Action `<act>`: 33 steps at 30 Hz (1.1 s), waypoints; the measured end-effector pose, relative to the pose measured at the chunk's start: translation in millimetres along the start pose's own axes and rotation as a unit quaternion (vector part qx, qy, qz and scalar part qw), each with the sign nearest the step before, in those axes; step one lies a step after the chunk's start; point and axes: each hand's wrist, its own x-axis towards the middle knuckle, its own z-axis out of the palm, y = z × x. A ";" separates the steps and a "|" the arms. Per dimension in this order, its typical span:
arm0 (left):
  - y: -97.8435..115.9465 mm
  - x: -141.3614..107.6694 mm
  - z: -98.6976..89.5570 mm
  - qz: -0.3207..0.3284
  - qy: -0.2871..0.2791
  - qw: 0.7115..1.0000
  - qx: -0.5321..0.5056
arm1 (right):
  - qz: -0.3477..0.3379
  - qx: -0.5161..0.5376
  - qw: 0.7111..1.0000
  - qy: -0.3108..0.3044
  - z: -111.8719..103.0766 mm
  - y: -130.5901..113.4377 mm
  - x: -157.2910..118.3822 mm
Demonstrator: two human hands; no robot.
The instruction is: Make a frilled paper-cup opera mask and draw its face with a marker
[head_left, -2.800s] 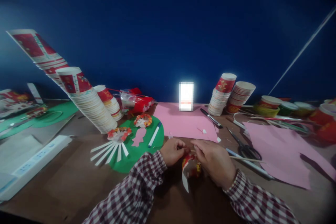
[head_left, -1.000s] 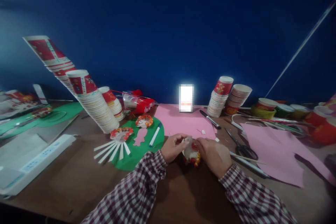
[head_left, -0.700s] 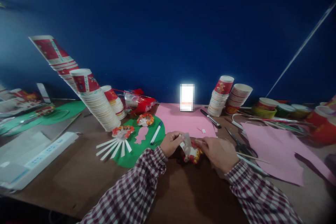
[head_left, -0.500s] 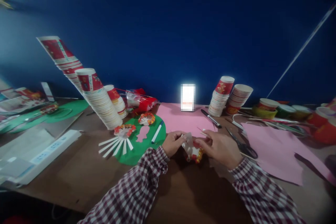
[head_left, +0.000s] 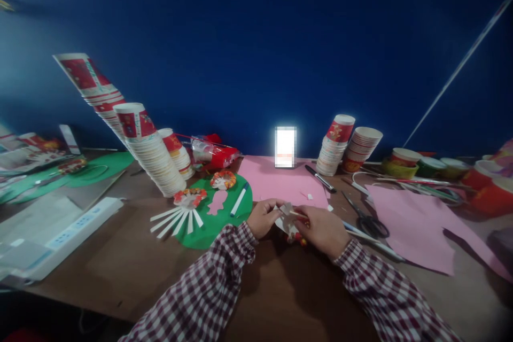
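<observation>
My left hand is closed on a cut paper cup piece, white inside with a red and yellow curled edge. A thin wooden stick is pinched in my right hand, its tip at the white paper. The lower part of the cup piece is partly hidden behind my right fingers. To the left, two similar cup pieces lie by a green paper sheet, one with white strips fanned out. A pink fish-shaped cutout and a marker rest on the green sheet.
Tall stacks of paper cups lean at the left; shorter stacks stand at the back right. Black scissors, pink paper and a black pen lie rightward. A power strip sits left. A blue partition closes the back.
My right hand has moved left and brought the stick down to the white paper of the cup piece. The left hand keeps its hold in nearly the same place.
</observation>
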 end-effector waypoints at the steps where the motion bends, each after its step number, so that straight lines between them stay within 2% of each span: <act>1: 0.4 0.1 0.1 -0.001 -0.001 1.000 0.001 | 0.001 -0.002 1.000 0.002 0.4 0.1 0.1; 7: 2.4 -0.3 -0.3 -0.030 -0.014 0.999 0.026 | -0.006 -0.023 1.000 0.006 2.4 -1.4 -0.2; 11: 2.3 -0.1 -0.9 -0.012 -0.043 0.999 -0.006 | -0.002 -0.022 1.000 0.012 4.3 -2.1 0.3; 16: -0.1 0.5 -1.1 0.017 -0.030 0.999 0.008 | -0.019 0.003 1.000 0.023 5.7 -1.7 1.0; 20: 0.9 -0.7 -1.9 0.008 -0.037 0.999 0.007 | -0.027 0.012 0.999 0.028 5.8 -1.9 0.9; 25: 4.6 -2.3 0.1 -0.005 -0.001 0.999 0.051 | -0.039 0.024 0.998 0.037 6.5 -2.5 0.5; 33: -2.1 1.0 -0.3 0.001 0.073 0.997 0.028 | -0.040 0.025 0.998 0.046 8.9 -3.5 0.4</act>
